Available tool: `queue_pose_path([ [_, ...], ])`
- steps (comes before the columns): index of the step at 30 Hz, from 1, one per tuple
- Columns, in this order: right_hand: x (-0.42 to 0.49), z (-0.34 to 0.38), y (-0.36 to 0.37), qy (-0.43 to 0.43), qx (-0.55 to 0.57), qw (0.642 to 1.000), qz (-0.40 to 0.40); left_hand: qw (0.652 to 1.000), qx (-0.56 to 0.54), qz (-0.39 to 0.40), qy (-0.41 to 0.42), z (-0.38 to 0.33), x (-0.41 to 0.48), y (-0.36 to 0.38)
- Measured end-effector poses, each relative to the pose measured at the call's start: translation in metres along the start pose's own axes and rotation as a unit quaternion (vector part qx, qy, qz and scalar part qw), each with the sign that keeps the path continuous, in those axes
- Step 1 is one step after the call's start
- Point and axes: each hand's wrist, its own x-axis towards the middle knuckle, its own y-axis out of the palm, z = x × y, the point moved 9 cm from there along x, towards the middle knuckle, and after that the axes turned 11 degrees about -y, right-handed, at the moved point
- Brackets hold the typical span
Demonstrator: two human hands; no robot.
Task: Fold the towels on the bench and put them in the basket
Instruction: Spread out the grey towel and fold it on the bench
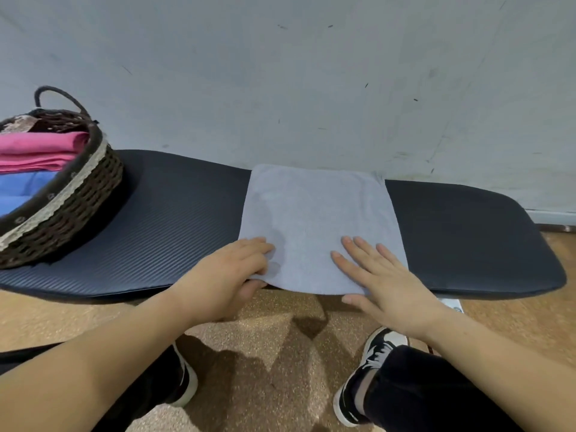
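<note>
A pale grey-blue towel [314,213] lies flat across the middle of the dark padded bench [174,219], its near edge hanging slightly over the front. My left hand [230,272] grips the towel's near left corner, fingers curled on top and thumb under the edge. My right hand [383,279] rests flat on the near right part of the towel with fingers spread. A dark wicker basket [71,201] with a lace band stands on the bench's left end. Inside it lie a folded pink towel [40,151] and a folded blue towel [18,191].
A grey wall [311,88] rises directly behind the bench. The basket's rope handle [56,95] sticks up at its far side. My shoes [371,360] stand on the brown speckled floor [274,353] below the bench's front edge.
</note>
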Motion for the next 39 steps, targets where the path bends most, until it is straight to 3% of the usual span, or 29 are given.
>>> queue_pose_path([
  [4, -0.012, -0.016, -0.030, -0.007, 0.042, 0.993, -0.108, 0.990, -0.076, 0.024, -0.112, 0.017, 0.004, -0.017],
  [9, -0.034, -0.035, -0.034, 0.012, 0.073, 0.993, -0.090, 0.982, -0.072, 0.039, -0.168, 0.029, 0.002, -0.034],
  [13, -0.044, -0.044, -0.051, 0.116, 0.256, 0.958, -0.045, 0.975, -0.078, 0.101, -0.184, 0.024, -0.003, -0.043],
  [17, -0.042, -0.038, -0.071, 0.116, 0.398, 0.909, -0.045, 0.951, -0.171, 0.152, -0.206, 0.023, -0.005, -0.053],
  [21, -0.033, -0.054, -0.075, 0.178, 0.454, 0.868, -0.093, 0.939, -0.230, 0.066, -0.247, 0.036, 0.007, -0.076],
  [24, -0.017, -0.074, -0.078, 0.229, 0.484, 0.829, -0.162, 0.934, -0.226, -0.014, -0.277, 0.052, 0.026, -0.088],
  [27, 0.001, -0.098, -0.084, 0.268, 0.456, 0.815, -0.236, 0.937, -0.190, -0.040, -0.291, 0.066, 0.052, -0.089],
  [33, 0.039, -0.131, -0.069, 0.322, 0.328, 0.864, -0.208, 0.952, -0.107, -0.030, -0.285, 0.087, 0.097, -0.066],
  [39, 0.052, -0.142, -0.054, 0.332, 0.270, 0.887, -0.172, 0.964, -0.041, -0.013, -0.264, 0.101, 0.112, -0.037],
])
